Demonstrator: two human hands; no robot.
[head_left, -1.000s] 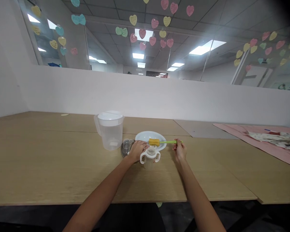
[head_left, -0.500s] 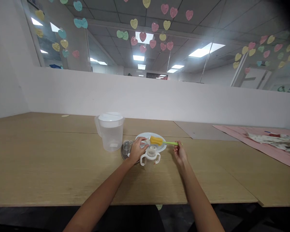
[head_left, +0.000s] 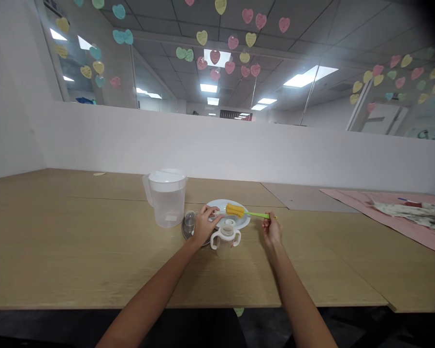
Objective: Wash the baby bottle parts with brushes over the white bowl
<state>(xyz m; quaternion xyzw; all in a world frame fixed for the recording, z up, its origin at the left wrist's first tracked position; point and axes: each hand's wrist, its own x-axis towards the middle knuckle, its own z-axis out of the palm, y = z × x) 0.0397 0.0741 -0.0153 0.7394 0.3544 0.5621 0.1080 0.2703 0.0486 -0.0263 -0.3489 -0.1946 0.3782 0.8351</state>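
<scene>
My right hand (head_left: 271, 229) is closed round the green handle end of a bottle brush (head_left: 235, 210), whose yellow sponge head points left over a white oval dish (head_left: 245, 223). My left hand (head_left: 206, 224) pinches a small whitish, see-through piece (head_left: 219, 213) right by the sponge tip; fingers hide much of it, and its kind is unclear. Just in front stands a clear baby bottle (head_left: 225, 240) with a white two-handled collar and an open top. Between bottle and dish is a small white ring-shaped part (head_left: 230, 222).
A lidded translucent pitcher (head_left: 168, 203) holding clear liquid stands behind my left hand. Beside it, a clear dome-shaped cap (head_left: 190, 221) rests on a dark round tray (head_left: 185, 233). A pink cloth (head_left: 342, 200) with other items lies far right. A white wall (head_left: 217, 150) bounds the table behind.
The brush and my right hand have shifted slightly right. Its sponge tip sits a little farther from my left fingers. The other things have stayed put.
</scene>
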